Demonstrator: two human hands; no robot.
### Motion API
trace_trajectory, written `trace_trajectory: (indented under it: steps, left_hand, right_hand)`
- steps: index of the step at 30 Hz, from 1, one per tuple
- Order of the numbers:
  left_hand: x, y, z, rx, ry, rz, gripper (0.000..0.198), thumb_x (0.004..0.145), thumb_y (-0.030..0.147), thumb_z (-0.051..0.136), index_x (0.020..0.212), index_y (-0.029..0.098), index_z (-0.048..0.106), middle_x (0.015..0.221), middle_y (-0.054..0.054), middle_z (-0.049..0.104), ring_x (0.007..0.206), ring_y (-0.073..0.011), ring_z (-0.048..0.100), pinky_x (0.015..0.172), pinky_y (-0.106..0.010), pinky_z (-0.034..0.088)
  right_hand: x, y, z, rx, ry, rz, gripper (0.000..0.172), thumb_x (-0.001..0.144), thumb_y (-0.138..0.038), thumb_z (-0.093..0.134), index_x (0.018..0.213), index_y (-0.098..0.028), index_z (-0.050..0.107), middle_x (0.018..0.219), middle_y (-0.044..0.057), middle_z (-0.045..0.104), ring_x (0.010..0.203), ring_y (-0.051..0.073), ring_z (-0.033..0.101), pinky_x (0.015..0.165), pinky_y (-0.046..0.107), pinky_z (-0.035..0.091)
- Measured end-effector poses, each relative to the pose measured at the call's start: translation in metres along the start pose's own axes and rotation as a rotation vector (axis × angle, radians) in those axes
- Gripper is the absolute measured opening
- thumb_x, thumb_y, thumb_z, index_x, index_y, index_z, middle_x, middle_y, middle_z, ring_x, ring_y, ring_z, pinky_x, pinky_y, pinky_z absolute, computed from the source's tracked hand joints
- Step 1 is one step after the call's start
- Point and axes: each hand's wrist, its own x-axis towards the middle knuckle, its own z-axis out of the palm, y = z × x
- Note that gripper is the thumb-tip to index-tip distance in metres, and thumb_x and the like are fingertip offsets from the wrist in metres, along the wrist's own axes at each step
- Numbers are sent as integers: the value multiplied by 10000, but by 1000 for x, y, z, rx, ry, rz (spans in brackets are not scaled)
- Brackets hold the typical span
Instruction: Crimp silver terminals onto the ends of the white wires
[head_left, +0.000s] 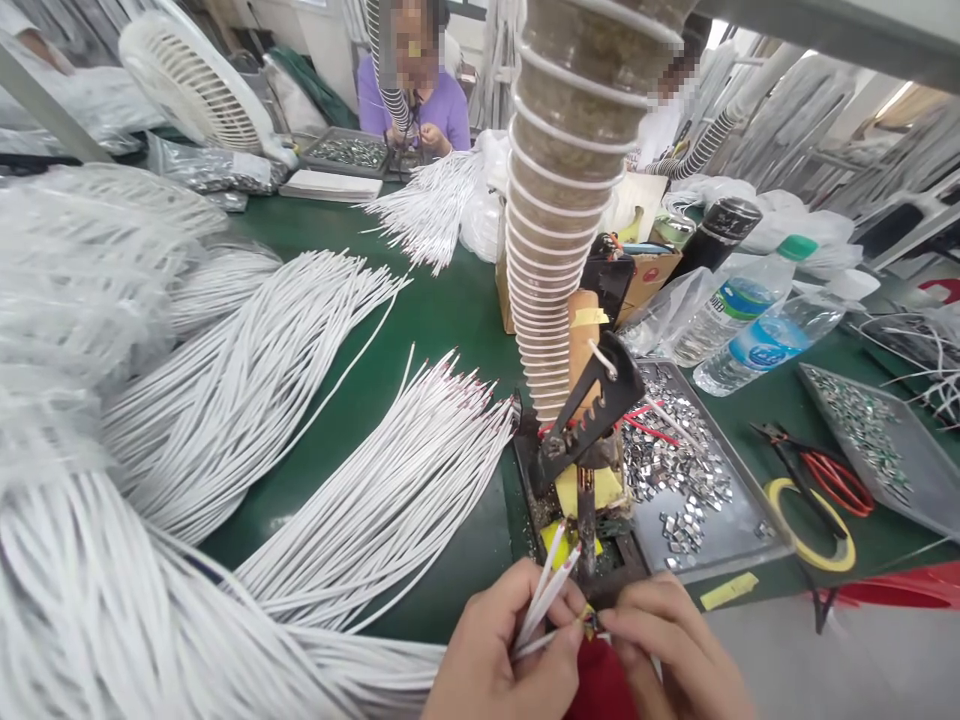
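Note:
My left hand (517, 640), its fingers closed, grips a few white cables (551, 590) with red-tipped ends. One cable end points right, toward a small metal connector (590, 622) between both hands. My right hand (667, 640) pinches this connector at fingers and thumb, which partly hide it. Just beyond my fingers, a soldering iron (585, 510) with a wooden handle points down in a black stand (589, 415). Yellow sponge pieces (589, 490) lie around it. To the left, a bundle of white cables (390, 480) rests on the green table.
A ribbed fume hose (559, 220) hangs over the iron. At right are a metal tray (720, 540) of small connectors, bottles (772, 345), pliers (806, 480) and a tape roll (814, 550). More cable bundles (247, 400) fill the left. A person in purple (446, 105) sits opposite.

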Motion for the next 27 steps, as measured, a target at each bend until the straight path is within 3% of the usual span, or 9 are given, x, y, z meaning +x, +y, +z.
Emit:
trace_trajectory:
  steps: [6, 12, 23, 27]
  left_hand:
    - [4, 11, 4, 3, 62, -33, 145, 837, 227, 727, 747, 206, 616, 845, -27, 712, 721, -166, 544, 673, -243, 449]
    - [7, 11, 3, -26, 64, -42, 138, 865, 225, 709, 760, 210, 621, 847, -13, 697, 726, -161, 550, 645, -237, 429]
    - [9, 18, 5, -104, 90, -30, 190, 833, 220, 751, 751, 215, 579, 877, -4, 694, 770, -167, 578, 736, -239, 480]
    - [7, 18, 5, -42, 69, -9, 174, 846, 234, 737, 732, 203, 609, 838, -17, 694, 737, -166, 572, 694, -233, 478]
  right_hand:
    - [-12, -2, 3, -187, 110, -8, 216, 897, -30, 658, 1024, -201, 694, 924, 52, 789, 777, 141, 815, 759, 187, 673]
    - [-13, 5, 5, -274, 68, -91, 191, 906, -80, 687, 1031, -225, 678, 885, 55, 845, 754, 175, 848, 784, 231, 697]
    - [-4, -6, 17, -364, 234, -39, 153, 885, -90, 720, 936, -233, 704, 848, 23, 834, 696, 162, 828, 774, 251, 696]
    - [-1, -15, 24, -340, 244, 38, 142, 901, -103, 703, 926, -243, 693, 859, 16, 802, 710, 140, 803, 750, 231, 669]
